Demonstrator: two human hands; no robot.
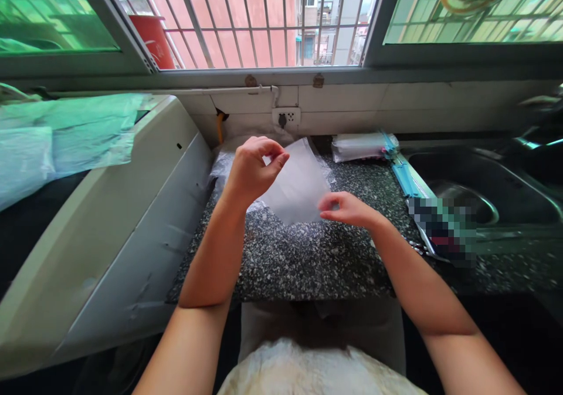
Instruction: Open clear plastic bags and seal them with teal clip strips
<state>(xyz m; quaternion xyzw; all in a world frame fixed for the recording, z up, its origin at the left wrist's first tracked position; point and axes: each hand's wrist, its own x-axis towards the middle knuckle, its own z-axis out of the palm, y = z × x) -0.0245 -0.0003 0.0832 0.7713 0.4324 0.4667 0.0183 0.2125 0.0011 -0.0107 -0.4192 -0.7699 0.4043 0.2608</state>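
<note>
Head view: translucent plastic bag [297,189] toward the counter's [290,266] far edge, left side; looks light, limp, slippery, best pinched by corners. My left hand [251,171] and right hand [352,209] curl fingertips close beside it; can't tell if either clamps plastic.

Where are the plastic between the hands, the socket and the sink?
Plastic [298,186]: head view, middle of its face.
Socket [292,117]: head view, faceplate's right half.
Sink [523,189]: head view, inside its basin.
</note>
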